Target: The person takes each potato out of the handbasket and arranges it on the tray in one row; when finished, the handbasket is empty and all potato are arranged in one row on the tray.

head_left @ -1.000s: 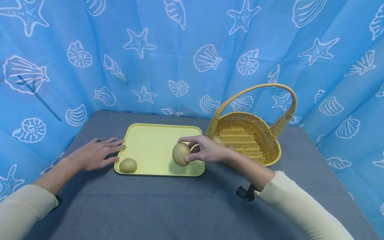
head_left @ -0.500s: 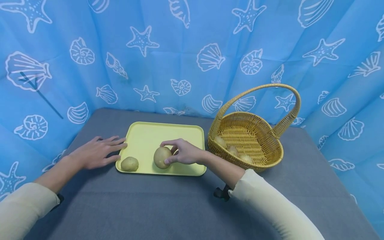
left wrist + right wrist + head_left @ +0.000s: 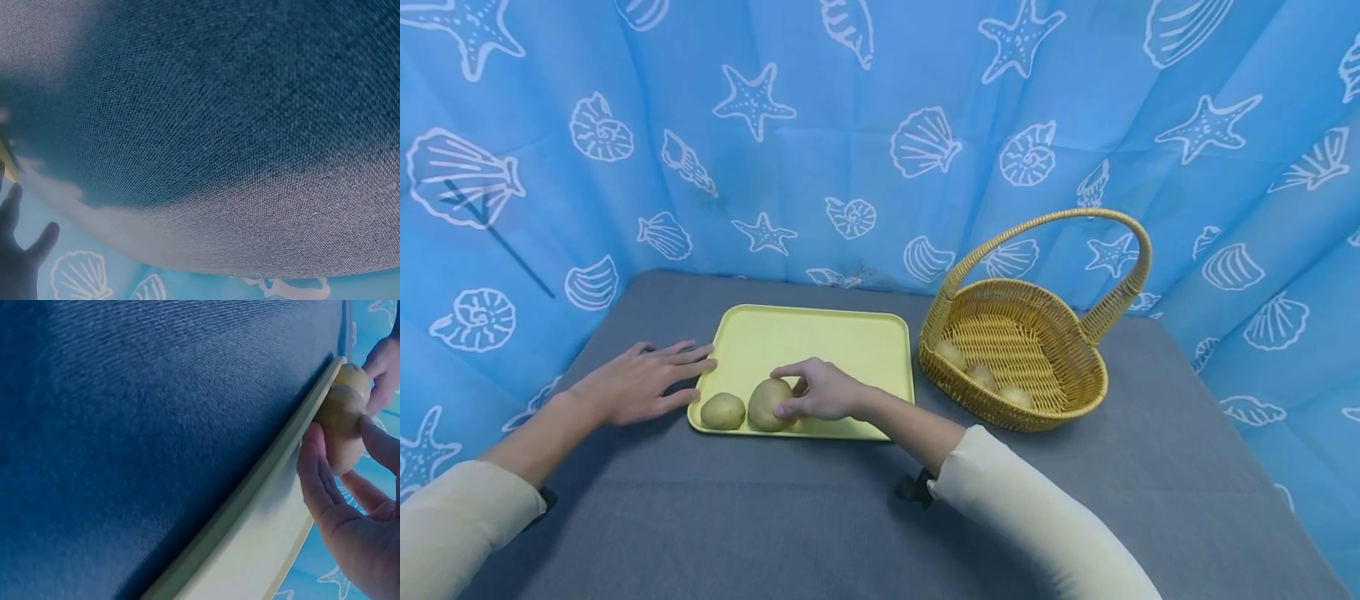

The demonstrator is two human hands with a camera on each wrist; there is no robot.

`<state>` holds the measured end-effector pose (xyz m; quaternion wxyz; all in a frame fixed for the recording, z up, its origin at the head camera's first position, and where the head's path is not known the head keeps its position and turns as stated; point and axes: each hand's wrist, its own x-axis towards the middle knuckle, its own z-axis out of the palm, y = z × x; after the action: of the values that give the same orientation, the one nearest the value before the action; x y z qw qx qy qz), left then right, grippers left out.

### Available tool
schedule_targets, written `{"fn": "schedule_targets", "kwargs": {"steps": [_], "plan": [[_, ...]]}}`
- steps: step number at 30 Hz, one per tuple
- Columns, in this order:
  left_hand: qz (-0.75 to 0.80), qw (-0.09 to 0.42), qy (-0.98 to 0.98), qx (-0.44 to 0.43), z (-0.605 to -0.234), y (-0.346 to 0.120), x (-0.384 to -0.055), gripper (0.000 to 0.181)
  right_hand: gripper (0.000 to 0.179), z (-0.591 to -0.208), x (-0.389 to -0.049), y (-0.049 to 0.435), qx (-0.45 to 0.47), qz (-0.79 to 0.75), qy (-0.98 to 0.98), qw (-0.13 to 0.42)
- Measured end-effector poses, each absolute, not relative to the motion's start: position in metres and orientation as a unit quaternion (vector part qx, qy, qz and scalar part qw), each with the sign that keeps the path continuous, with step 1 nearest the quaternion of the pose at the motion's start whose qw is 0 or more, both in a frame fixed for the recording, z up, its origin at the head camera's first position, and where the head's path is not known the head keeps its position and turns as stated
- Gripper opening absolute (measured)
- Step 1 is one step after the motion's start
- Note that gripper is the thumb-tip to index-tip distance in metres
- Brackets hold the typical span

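Note:
In the head view my right hand point(image 3: 823, 390) grips a large potato point(image 3: 767, 406) low over the front of the yellow tray point(image 3: 820, 333). Close on its left lies a smaller potato point(image 3: 723, 412), in the tray's front left corner. The right wrist view shows thumb and fingers round the held potato point(image 3: 342, 428), with the tray rim point(image 3: 262, 469) beneath. My left hand point(image 3: 651, 382) lies with fingers extended, fingertips at the tray's left edge. Only part of the left hand point(image 3: 19, 244) shows in the left wrist view.
A wicker basket point(image 3: 1075, 375) with a tall arched handle stands right of the tray. Potatoes point(image 3: 981, 377) lie along its near left side. Grey cloth point(image 3: 737, 517) covers the table, and a blue shell-patterned curtain point(image 3: 850, 125) hangs behind it.
My right hand has carried the large potato left and down across the tray, beside the smaller one. More potatoes in the basket have come into sight. The left hand stays at the tray edge.

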<state>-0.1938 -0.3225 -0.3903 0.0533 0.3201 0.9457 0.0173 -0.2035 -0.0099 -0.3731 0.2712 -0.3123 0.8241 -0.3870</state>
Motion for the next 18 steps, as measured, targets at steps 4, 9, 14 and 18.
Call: {"fn": "schedule_targets", "kwargs": {"steps": [4, 9, 14, 18], "plan": [[0.017, 0.049, 0.945, 0.323, -0.389, -0.323, -0.193, 0.055, 0.058, -0.373, -0.202, -0.012, -0.319, -0.369, 0.832, 0.264], [0.014, 0.047, 0.945, 0.323, -0.387, -0.322, -0.192, 0.055, 0.059, -0.374, -0.202, -0.009, -0.325, -0.366, 0.830, 0.268], [0.017, 0.047, 0.944, 0.326, -0.389, -0.322, -0.193, 0.055, 0.060, -0.370, -0.201, 0.003, -0.327, -0.372, 0.818, 0.292], [0.022, 0.043, 0.945, 0.325, -0.390, -0.322, -0.192, 0.055, 0.058, -0.357, -0.199, 0.019, -0.335, -0.369, 0.812, 0.303]]}}
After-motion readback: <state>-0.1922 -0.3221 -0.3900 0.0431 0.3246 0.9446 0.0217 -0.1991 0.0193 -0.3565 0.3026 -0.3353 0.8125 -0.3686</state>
